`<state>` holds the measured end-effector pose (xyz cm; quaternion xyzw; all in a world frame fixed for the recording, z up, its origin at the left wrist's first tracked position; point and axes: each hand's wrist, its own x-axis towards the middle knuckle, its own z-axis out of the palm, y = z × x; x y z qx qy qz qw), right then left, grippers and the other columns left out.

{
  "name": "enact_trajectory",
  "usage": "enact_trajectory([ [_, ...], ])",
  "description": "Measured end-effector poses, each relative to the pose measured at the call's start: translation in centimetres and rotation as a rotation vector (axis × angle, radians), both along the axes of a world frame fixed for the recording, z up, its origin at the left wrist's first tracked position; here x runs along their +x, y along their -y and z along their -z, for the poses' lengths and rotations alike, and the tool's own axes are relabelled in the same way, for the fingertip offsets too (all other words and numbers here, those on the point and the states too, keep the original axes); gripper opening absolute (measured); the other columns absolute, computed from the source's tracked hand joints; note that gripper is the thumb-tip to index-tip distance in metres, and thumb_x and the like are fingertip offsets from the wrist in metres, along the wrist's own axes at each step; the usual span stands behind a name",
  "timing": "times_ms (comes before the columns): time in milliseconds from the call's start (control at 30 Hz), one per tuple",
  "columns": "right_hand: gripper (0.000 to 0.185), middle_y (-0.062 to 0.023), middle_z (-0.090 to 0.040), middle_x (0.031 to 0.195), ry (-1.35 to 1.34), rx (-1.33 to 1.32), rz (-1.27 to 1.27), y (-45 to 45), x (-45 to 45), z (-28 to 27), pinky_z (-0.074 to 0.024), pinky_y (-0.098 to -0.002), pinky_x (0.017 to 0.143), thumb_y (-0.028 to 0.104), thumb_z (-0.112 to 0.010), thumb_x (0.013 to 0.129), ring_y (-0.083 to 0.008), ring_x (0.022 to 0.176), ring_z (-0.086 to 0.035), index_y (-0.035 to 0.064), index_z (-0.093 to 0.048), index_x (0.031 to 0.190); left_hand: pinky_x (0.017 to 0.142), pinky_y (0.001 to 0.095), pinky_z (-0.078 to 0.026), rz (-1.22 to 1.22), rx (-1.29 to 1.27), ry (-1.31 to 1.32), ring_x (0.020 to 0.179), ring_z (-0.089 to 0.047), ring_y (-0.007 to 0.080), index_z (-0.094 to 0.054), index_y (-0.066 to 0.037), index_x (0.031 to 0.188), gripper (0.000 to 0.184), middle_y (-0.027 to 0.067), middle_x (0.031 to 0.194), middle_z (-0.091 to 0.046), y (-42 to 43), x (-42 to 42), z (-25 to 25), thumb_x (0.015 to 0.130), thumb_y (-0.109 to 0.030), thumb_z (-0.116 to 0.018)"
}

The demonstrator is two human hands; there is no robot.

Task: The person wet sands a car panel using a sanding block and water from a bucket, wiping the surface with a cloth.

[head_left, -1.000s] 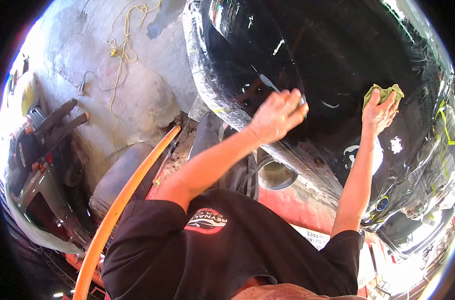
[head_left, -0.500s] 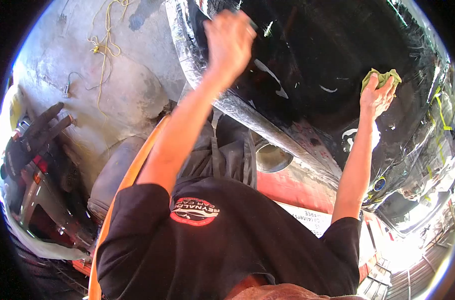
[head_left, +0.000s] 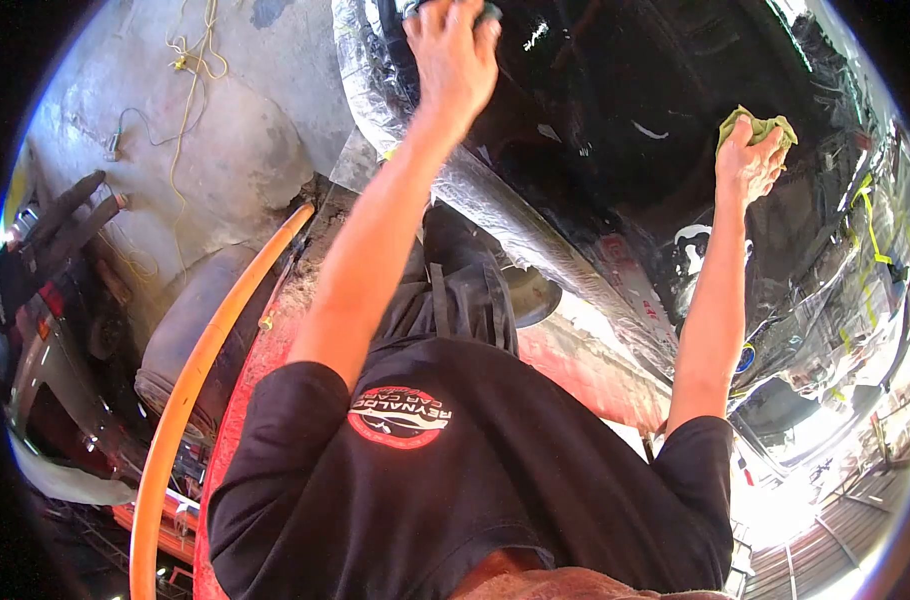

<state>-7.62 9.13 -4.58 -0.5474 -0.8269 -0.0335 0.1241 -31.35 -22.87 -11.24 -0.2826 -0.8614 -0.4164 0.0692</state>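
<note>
My left hand (head_left: 457,45) is at the upper edge of the view, over the glossy black car panel (head_left: 595,110) near its plastic-covered edge. Its fingers bend around a small dark greenish object (head_left: 490,14), mostly hidden beneath them. Farther right, my right hand (head_left: 747,172) holds a crumpled yellow-green cloth (head_left: 765,128) against the same panel, with the fingers spread over it. White reflections and pale smears show on the black surface.
An orange hose (head_left: 190,385) curves along my left side. Yellow cord (head_left: 182,150) lies on the grey floor (head_left: 255,110). Clear plastic sheeting (head_left: 515,225) wraps the panel's edge. At the far left stands another vehicle (head_left: 50,385). A round metal bowl-like object (head_left: 537,298) is below the panel.
My left hand has swept up and left across the panel to its upper left part. My right hand stays on the cloth. The view has shifted slightly.
</note>
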Motion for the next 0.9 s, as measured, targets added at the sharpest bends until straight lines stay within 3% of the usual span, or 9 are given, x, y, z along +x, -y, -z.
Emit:
enact_trajectory([
  [67,0.088,-0.0266,-0.031,0.168,-0.010,-0.049,-0.003,0.0,-0.1,-0.1,-0.0235,-0.0537,0.125,0.064,-0.049,0.097,-0.0454,0.153,-0.031,0.0091,-0.035,0.163,0.106,0.0527,-0.038,0.073,-0.154,-0.024,0.123,-0.056,0.0375,-0.067,-0.014,0.127,0.034,0.0181,0.139,-0.058,0.2,7.5,-3.3,0.095,-0.023,-0.073],
  [200,0.090,-0.0293,-0.023,0.170,-0.035,-0.123,0.008,1.0,-0.7,-1.3,-0.0168,-0.0581,0.127,0.065,-0.044,0.097,-0.0518,0.156,-0.022,0.0106,-0.029,0.166,0.097,0.0485,-0.047,0.397,-0.016,-0.064,0.116,-0.057,0.0360,-0.066,-0.015,0.129,0.042,0.0161,0.140,-0.056,1.3,20.8,-3.0,0.088,-0.022,-0.072],
  [300,0.090,-0.0294,-0.022,0.170,-0.052,-0.130,-0.007,0.9,-0.7,-1.4,-0.0162,-0.0579,0.127,0.065,-0.044,0.097,-0.0527,0.156,-0.021,0.0104,-0.029,0.166,0.102,0.0511,-0.039,0.400,-0.029,-0.028,0.124,-0.052,0.0334,-0.064,-0.015,0.133,0.045,0.0166,0.139,-0.055,1.8,15.4,-0.9,0.091,-0.030,-0.075],
  [400,0.090,-0.0287,-0.026,0.169,-0.041,-0.103,-0.008,1.0,-0.2,-0.9,-0.0194,-0.0567,0.126,0.065,-0.046,0.095,-0.0505,0.155,-0.025,0.0098,-0.032,0.165,0.101,0.0515,-0.037,0.105,0.025,-0.059,0.125,-0.050,0.0370,-0.061,-0.010,0.130,0.040,0.0181,0.130,-0.058,1.6,5.3,0.1,0.096,-0.027,-0.073],
  [433,0.089,-0.0278,-0.030,0.167,-0.023,-0.070,0.008,0.6,-0.2,-0.5,-0.0232,-0.0554,0.125,0.065,-0.049,0.094,-0.0480,0.153,-0.030,0.0095,-0.036,0.163,0.095,0.0533,-0.047,-0.033,0.051,-0.006,0.107,-0.059,0.0457,-0.063,-0.001,0.122,0.028,0.0250,0.113,-0.064,0.9,4.0,-2.7,0.100,-0.018,-0.065],
  [533,0.091,-0.0276,-0.036,0.165,0.012,-0.046,0.026,0.0,-0.1,-0.2,-0.0277,-0.0538,0.124,0.068,-0.050,0.094,-0.0439,0.152,-0.035,0.0084,-0.038,0.162,0.103,0.0515,-0.039,-0.009,-0.013,0.120,0.124,-0.051,0.0377,-0.061,-0.010,0.133,0.046,0.0192,0.132,-0.058,1.4,7.2,-1.1,0.092,-0.022,-0.077],
  [667,0.090,-0.0276,-0.033,0.167,0.041,-0.073,-0.001,-0.2,-0.2,-0.4,-0.0252,-0.0555,0.125,0.066,-0.048,0.096,-0.0461,0.153,-0.032,0.0108,-0.033,0.165,0.104,0.0533,-0.043,0.254,0.024,0.055,0.121,-0.055,0.0394,-0.059,-0.011,0.139,0.059,0.0217,0.136,-0.056,2.7,19.7,-0.8,0.086,-0.024,-0.081],
  [767,0.090,-0.0248,-0.036,0.166,0.027,-0.065,0.015,-0.1,-0.3,-0.4,-0.0265,-0.0546,0.124,0.067,-0.049,0.095,-0.0441,0.152,-0.034,0.0107,-0.035,0.164,0.103,0.0533,-0.044,0.220,0.036,-0.007,0.121,-0.055,0.0399,-0.059,-0.010,0.139,0.058,0.0216,0.135,-0.056,3.8,15.4,1.3,0.087,-0.026,-0.080],
  [900,0.089,-0.0234,-0.036,0.166,0.037,-0.054,0.022,-0.3,0.0,0.1,-0.0274,-0.0552,0.123,0.067,-0.048,0.096,-0.0438,0.151,-0.036,0.0106,-0.035,0.164,0.099,0.0545,-0.040,-0.143,0.050,0.030,0.116,-0.052,0.0418,-0.061,-0.006,0.128,0.039,0.0215,0.127,-0.058,3.9,3.7,2.4,0.094,-0.018,-0.074],
])
